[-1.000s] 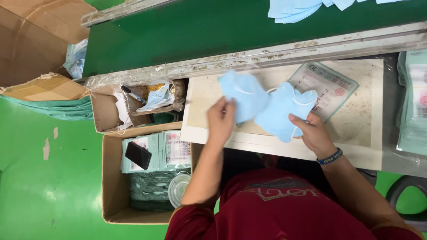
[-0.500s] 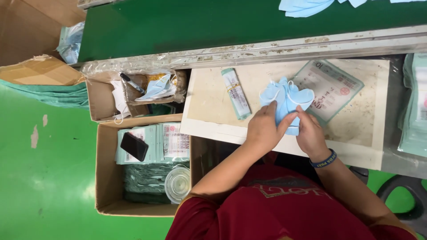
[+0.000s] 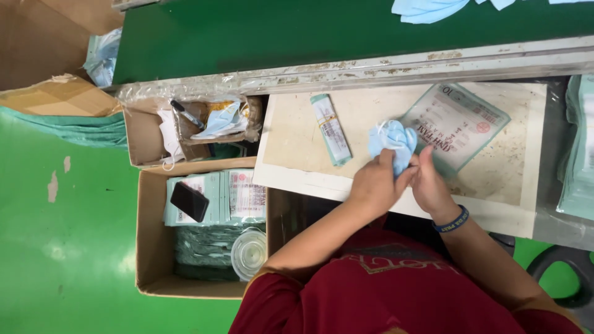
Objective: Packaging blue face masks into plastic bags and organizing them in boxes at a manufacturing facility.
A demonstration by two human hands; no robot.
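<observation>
My left hand [image 3: 371, 185] and my right hand [image 3: 430, 185], which wears a dark blue wristband, are both closed on a folded bundle of light blue face masks [image 3: 393, 141]. They hold it just above a beige work board [image 3: 297, 136]. A flat printed plastic pouch [image 3: 461, 120] lies on the board right beside the bundle, under my right fingers. To the left of my hands a narrow green-and-white packet [image 3: 331, 128] lies on the board.
A green conveyor belt [image 3: 297, 34] runs behind the board, with more blue masks [image 3: 427, 7] on it. Left of the board are a small cardboard box of odds and ends [image 3: 145, 133] and a larger box [image 3: 148, 235] holding printed pouches, a black phone [image 3: 189, 201] and a clear lid [image 3: 249, 250]. More pouches are stacked at the right [image 3: 578, 154].
Two masks were held spread apart a second ago; my hands have drawn together and folded them into one bundle. The narrow packet on the board came into view.
</observation>
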